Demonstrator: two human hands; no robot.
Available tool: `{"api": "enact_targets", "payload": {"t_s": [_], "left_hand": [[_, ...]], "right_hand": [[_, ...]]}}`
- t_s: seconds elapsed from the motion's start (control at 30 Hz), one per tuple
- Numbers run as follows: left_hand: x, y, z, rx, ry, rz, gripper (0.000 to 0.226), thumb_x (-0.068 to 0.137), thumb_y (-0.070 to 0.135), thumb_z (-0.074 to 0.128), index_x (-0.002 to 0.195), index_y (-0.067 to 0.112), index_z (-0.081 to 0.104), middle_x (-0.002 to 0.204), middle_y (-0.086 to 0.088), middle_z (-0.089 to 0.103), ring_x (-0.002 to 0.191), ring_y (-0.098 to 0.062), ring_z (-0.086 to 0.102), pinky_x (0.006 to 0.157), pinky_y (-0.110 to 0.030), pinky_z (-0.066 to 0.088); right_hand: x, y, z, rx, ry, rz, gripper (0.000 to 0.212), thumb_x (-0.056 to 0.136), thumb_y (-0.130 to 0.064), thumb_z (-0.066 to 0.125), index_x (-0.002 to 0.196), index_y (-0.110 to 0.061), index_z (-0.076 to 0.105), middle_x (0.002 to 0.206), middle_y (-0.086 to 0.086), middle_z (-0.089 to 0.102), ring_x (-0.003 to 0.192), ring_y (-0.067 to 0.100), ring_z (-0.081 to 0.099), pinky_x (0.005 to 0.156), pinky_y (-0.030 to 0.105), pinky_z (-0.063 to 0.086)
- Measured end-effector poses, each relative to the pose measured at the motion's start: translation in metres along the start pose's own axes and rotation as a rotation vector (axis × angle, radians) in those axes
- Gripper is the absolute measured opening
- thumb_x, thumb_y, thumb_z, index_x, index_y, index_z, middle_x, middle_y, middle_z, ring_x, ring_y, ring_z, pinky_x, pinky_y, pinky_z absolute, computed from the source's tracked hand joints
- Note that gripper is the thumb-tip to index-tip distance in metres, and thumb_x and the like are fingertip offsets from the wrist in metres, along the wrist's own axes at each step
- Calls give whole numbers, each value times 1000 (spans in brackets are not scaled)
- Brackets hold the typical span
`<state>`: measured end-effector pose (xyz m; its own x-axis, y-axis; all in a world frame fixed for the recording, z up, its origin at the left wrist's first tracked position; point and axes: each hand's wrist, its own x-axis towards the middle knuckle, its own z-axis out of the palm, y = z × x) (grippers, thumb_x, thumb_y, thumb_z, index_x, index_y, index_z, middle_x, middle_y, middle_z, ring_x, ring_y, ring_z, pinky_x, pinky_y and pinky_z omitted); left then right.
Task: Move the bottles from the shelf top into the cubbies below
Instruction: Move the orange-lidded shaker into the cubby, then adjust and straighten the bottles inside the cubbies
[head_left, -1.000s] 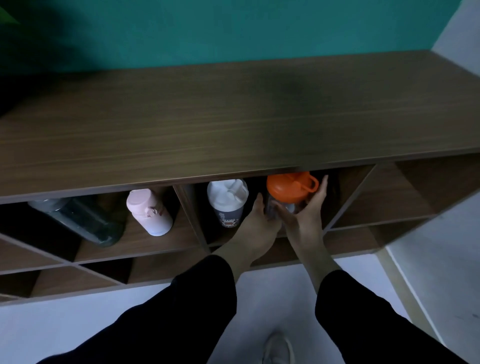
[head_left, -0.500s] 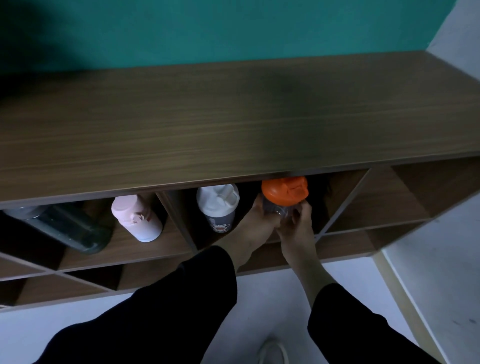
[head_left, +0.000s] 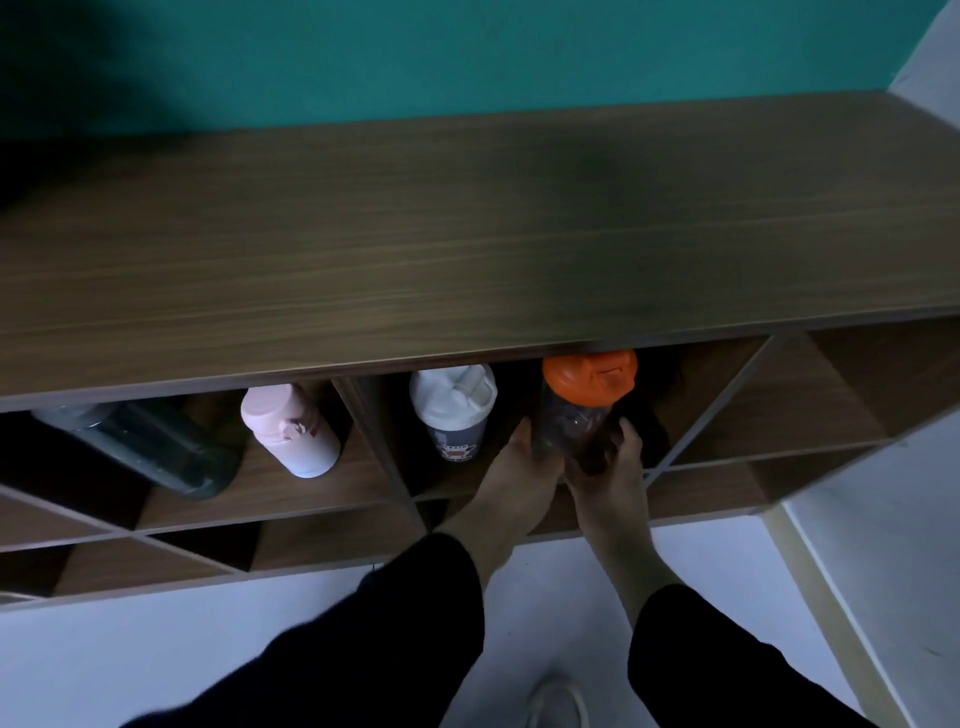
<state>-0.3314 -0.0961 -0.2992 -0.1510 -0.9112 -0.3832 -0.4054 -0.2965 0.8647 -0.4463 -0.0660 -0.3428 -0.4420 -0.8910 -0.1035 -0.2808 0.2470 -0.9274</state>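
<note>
A clear bottle with an orange lid (head_left: 589, 382) stands upright in the middle top cubby, its lid just under the shelf top (head_left: 467, 234). My left hand (head_left: 519, 467) grips its lower body from the left and my right hand (head_left: 610, 467) from the right. Beside it on the left, in the same cubby, stands a white-lidded bottle (head_left: 453, 410). In the cubby further left are a pink bottle (head_left: 291, 436) and a dark translucent bottle (head_left: 150, 447). No bottle shows on the shelf top.
The wooden shelf stands against a teal wall (head_left: 467, 52) on a pale floor (head_left: 130, 660). Diagonal dividers split the lower cubbies. The cubby on the right (head_left: 810, 405) holds nothing visible. My shoe (head_left: 556, 701) shows at the bottom edge.
My right hand, open beside the orange-lidded bottle a second ago, has closed on its lower body, and the lid's handle has turned out of sight. The view shifted slightly.
</note>
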Motion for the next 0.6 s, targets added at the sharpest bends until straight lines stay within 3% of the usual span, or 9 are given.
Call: {"api": "enact_targets", "payload": {"t_s": [0.07, 0.13, 0.17, 0.23, 0.3, 0.37, 0.47, 0.6], "left_hand": [[-25, -11, -8, 41, 150, 78, 34, 88, 10, 48, 116, 7, 67, 107, -15, 72, 101, -32, 69, 89, -34, 56], [-49, -22, -16, -4, 247, -1, 36, 99, 11, 43, 129, 5, 61, 123, -12, 67, 116, -30, 63, 95, -32, 49], [-54, -31, -20, -80, 286, -58, 37, 100, 13, 44, 134, 7, 57, 129, -11, 65, 120, -28, 61, 97, -32, 47], [-56, -37, -33, -202, 361, -123, 43, 100, 11, 47, 143, 10, 47, 135, -8, 59, 121, -25, 58, 96, -30, 45], [-49, -39, -42, -243, 349, -111, 56, 97, 5, 47, 151, 12, 33, 138, -1, 52, 117, -12, 52, 92, -17, 42], [-43, -33, -49, -293, 328, -86, 65, 92, 0, 48, 152, 18, 29, 137, 1, 54, 116, -10, 53, 90, -17, 44], [-38, -24, -54, -323, 268, -80, 69, 88, 0, 49, 149, 28, 34, 123, 3, 64, 114, -17, 61, 92, -30, 49], [-29, -16, -61, -267, 223, -116, 67, 88, 7, 50, 150, 27, 34, 122, -4, 64, 104, -18, 62, 83, -28, 49]], "right_hand": [[-8, 12, -2, -263, 34, -30, 55, 90, -44, 66, 133, -14, 52, 126, 8, 59, 113, 25, 61, 85, 34, 51], [-17, 11, 0, -395, 26, -132, 24, 98, -37, 54, 102, -15, 65, 97, 6, 63, 89, 26, 64, 71, 31, 46], [-20, 6, 4, -413, -8, -155, 22, 100, -33, 50, 94, -18, 65, 89, 3, 63, 83, 23, 63, 70, 32, 46], [-21, -1, 19, -383, -122, -163, 18, 101, -23, 51, 105, -18, 67, 96, 0, 65, 90, 17, 63, 79, 32, 48], [-22, -14, 39, -312, -243, -149, 34, 99, -12, 50, 131, -17, 59, 120, -1, 61, 110, 14, 58, 96, 32, 47], [-18, -32, 59, -72, -303, -37, 43, 100, -20, 49, 142, -20, 51, 137, -3, 56, 121, 12, 56, 100, 31, 46], [-8, -50, 74, 57, -397, -5, 39, 104, -42, 40, 132, -24, 60, 121, 0, 73, 101, 10, 72, 77, 25, 56], [-5, -50, 81, 230, -401, -2, 38, 107, -32, 33, 132, -18, 58, 103, -1, 78, 90, 7, 74, 66, 22, 57]]}}
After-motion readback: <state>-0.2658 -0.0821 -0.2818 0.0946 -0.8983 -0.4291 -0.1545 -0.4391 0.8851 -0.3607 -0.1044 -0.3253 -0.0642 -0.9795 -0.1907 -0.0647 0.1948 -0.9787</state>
